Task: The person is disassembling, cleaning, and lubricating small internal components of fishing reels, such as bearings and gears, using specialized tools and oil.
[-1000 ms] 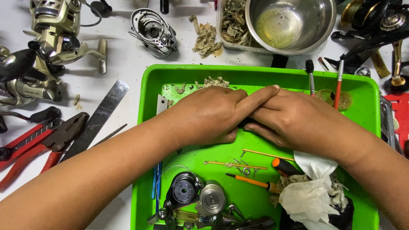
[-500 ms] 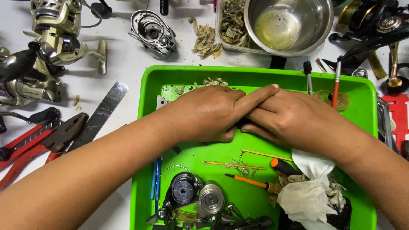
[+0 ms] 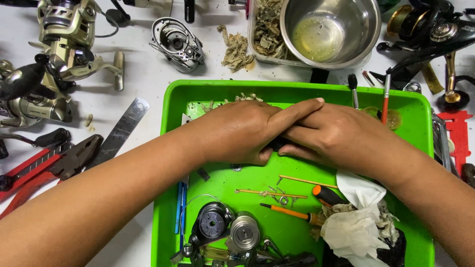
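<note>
Pressing together over the middle of the green tray [image 3: 168, 163], the left hand [image 3: 237, 131] and the right hand [image 3: 336, 136] close around a small dark part [image 3: 278, 144] that shows only as a sliver between the thumbs. The left hand's fingers lie over the knuckles of the right, so both hands are clenched on the part, though what kind of part it is cannot be told. Its long axis and the way it points are hidden as well; the dark sliver hints at a run from left to right, along the tray's far edge, and no more than that.

By the look of it the step in hand is a squeeze or twist on a fishing-reel piece, judging from the parts around. The next move would seem to call for firm, even pressure from both palms and a grip that keeps the piece over the tray.

Towards the tray's near edge lie a reel spool [image 3: 245, 232], a dark round reel part [image 3: 213, 222], an orange-handled screwdriver [image 3: 292, 213] and a crumpled white tissue [image 3: 356, 225]. A brush [image 3: 354, 89] and a red-handled tool [image 3: 385, 96] lean at the far edge. Off the tray's left side sit a steel ruler [image 3: 121, 131], red-handled pliers [image 3: 44, 165] and spinning reels [image 3: 59, 44]; beyond the far edge stands a metal bowl [image 3: 329, 29].
</note>
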